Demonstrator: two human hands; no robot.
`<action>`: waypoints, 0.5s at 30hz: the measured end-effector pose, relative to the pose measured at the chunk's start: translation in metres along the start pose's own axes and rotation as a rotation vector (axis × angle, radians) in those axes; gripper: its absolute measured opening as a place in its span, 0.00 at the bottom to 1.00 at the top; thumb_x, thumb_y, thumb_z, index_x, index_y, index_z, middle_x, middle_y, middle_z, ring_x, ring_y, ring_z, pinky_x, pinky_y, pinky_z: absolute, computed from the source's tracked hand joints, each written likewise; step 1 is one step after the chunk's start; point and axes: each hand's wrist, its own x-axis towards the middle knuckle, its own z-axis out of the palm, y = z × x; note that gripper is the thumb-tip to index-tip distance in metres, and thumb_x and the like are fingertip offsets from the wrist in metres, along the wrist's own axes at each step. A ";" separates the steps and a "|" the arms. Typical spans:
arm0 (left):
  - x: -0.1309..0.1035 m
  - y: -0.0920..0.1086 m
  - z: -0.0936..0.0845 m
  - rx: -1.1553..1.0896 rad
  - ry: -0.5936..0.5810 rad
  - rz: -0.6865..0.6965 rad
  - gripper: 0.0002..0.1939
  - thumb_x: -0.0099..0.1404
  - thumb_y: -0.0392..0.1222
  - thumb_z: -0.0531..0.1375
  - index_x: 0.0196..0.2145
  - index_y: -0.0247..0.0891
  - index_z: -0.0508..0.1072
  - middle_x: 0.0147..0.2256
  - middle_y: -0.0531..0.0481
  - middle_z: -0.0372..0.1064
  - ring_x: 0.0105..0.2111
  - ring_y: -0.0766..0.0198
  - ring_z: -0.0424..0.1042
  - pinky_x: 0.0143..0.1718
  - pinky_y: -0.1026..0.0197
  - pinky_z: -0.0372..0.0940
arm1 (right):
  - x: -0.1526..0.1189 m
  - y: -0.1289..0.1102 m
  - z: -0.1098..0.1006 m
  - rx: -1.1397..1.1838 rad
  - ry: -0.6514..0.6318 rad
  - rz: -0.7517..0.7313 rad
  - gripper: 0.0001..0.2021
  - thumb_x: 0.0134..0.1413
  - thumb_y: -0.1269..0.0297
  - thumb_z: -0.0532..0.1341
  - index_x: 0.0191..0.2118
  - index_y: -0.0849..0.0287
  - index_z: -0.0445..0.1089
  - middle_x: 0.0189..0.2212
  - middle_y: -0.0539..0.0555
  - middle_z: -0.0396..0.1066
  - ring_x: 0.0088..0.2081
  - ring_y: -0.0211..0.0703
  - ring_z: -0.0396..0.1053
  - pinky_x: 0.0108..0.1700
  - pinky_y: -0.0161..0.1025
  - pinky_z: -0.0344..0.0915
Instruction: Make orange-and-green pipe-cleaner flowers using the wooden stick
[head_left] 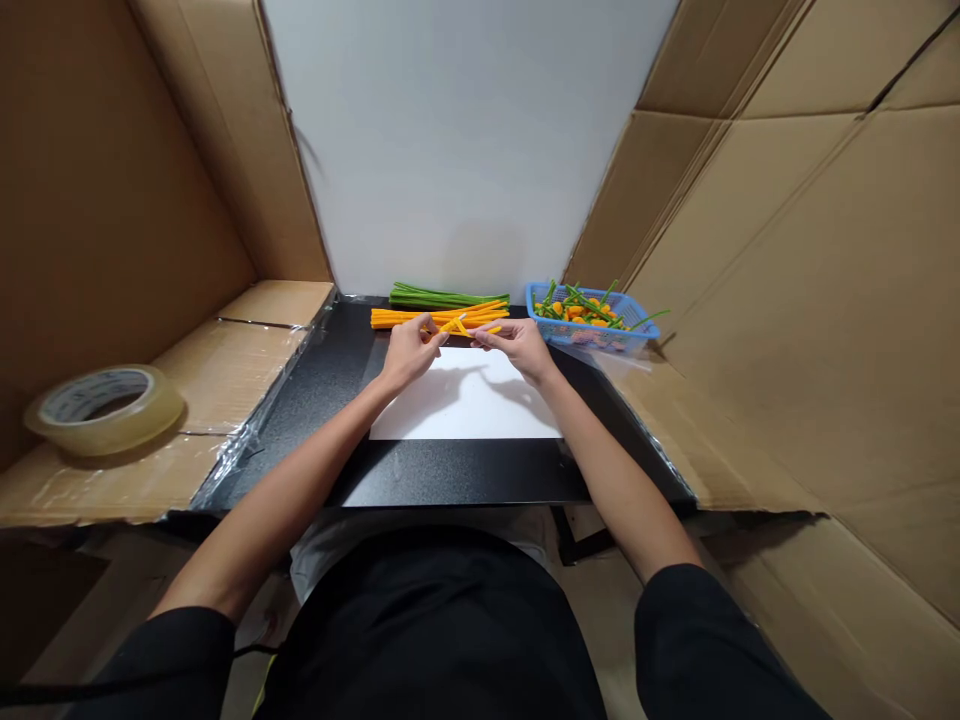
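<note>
My left hand (pixel 412 350) pinches one side of a bent yellow-orange stem (pixel 459 325) above the back edge of a white sheet (pixel 469 405). On the other side, the fingers of my right hand (pixel 519 345) close on the same piece, which crosses over itself between the hands. Just behind my hands lies a bundle of yellow-orange stems (pixel 386 319), with a bundle of green stems (pixel 427 296) farther back. Both hands cast shadows on the sheet.
A blue basket (pixel 634 332) holding green and orange pieces stands at the back right of the black table (pixel 450 475). A roll of clear tape (pixel 161 410) lies on cardboard at the left. Cardboard walls (pixel 810 260) rise on both sides.
</note>
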 end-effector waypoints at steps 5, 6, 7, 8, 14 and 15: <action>-0.004 0.005 -0.003 0.098 -0.049 0.128 0.12 0.64 0.42 0.60 0.44 0.38 0.75 0.22 0.53 0.74 0.21 0.66 0.69 0.27 0.67 0.59 | -0.002 -0.006 -0.003 -0.058 -0.058 -0.007 0.20 0.41 0.45 0.72 0.30 0.60 0.80 0.29 0.57 0.80 0.31 0.45 0.75 0.33 0.40 0.68; -0.004 0.005 -0.004 0.106 -0.088 0.170 0.15 0.65 0.40 0.59 0.49 0.38 0.74 0.23 0.52 0.75 0.22 0.66 0.69 0.28 0.68 0.60 | -0.002 -0.006 -0.004 -0.064 -0.070 -0.003 0.21 0.41 0.44 0.72 0.31 0.60 0.80 0.30 0.57 0.79 0.30 0.45 0.75 0.33 0.40 0.68; -0.003 0.006 -0.005 0.120 -0.129 0.211 0.18 0.66 0.39 0.58 0.53 0.39 0.73 0.24 0.52 0.76 0.23 0.67 0.70 0.30 0.68 0.60 | -0.002 -0.007 -0.005 -0.067 -0.081 0.000 0.21 0.42 0.44 0.71 0.31 0.60 0.80 0.30 0.57 0.79 0.30 0.45 0.75 0.33 0.39 0.68; -0.003 0.005 -0.006 0.144 -0.166 0.246 0.19 0.66 0.37 0.57 0.54 0.39 0.73 0.26 0.51 0.77 0.23 0.67 0.71 0.31 0.68 0.61 | -0.002 -0.007 -0.006 -0.066 -0.091 0.002 0.21 0.42 0.44 0.71 0.31 0.60 0.80 0.30 0.57 0.79 0.30 0.44 0.75 0.33 0.39 0.68; -0.001 0.004 -0.006 0.147 -0.182 0.258 0.19 0.66 0.37 0.56 0.54 0.41 0.76 0.27 0.49 0.77 0.27 0.64 0.73 0.33 0.66 0.61 | -0.002 -0.009 -0.009 -0.056 -0.050 0.008 0.23 0.43 0.41 0.70 0.31 0.60 0.79 0.33 0.57 0.80 0.29 0.43 0.75 0.33 0.38 0.68; -0.001 0.004 -0.006 0.119 -0.162 0.237 0.19 0.66 0.39 0.56 0.54 0.42 0.76 0.26 0.50 0.76 0.26 0.64 0.72 0.32 0.67 0.61 | -0.002 -0.010 -0.008 -0.064 -0.025 0.008 0.24 0.43 0.40 0.69 0.31 0.60 0.79 0.33 0.57 0.79 0.30 0.43 0.75 0.32 0.39 0.68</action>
